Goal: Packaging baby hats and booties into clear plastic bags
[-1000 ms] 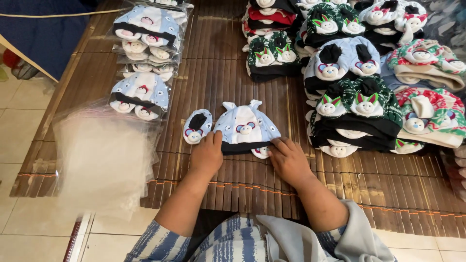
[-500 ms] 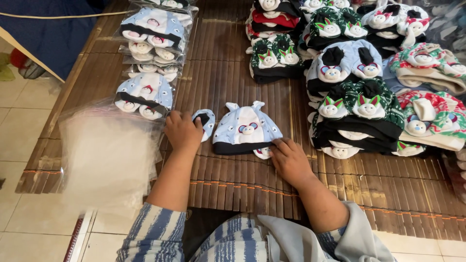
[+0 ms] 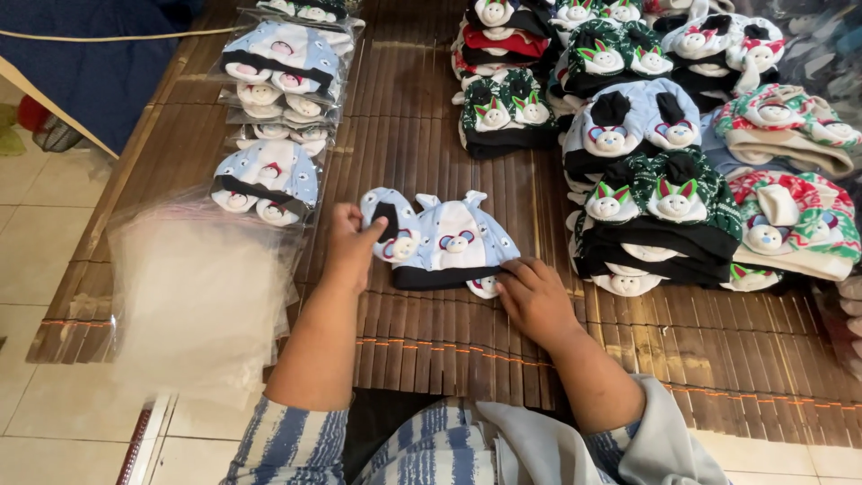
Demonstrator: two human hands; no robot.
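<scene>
On the slatted bamboo mat (image 3: 431,359), hat stacks (image 3: 655,207) lie above pale floor tiles (image 3: 36,269).

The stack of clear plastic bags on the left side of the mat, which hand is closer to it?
Left. The left hand holds a small baby shoe just right of the clear plastic bags; the right hand rests farther right, at the pale blue hat.

A slatted bamboo mat (image 3: 431,359) carries stacked baby hats (image 3: 655,207), bagged hats (image 3: 278,81) and clear bags (image 3: 197,296).

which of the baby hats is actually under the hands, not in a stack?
The light blue hat lying alone mid-mat: left hand holds a small mitten onto it, right hand touches its black brim.
</scene>
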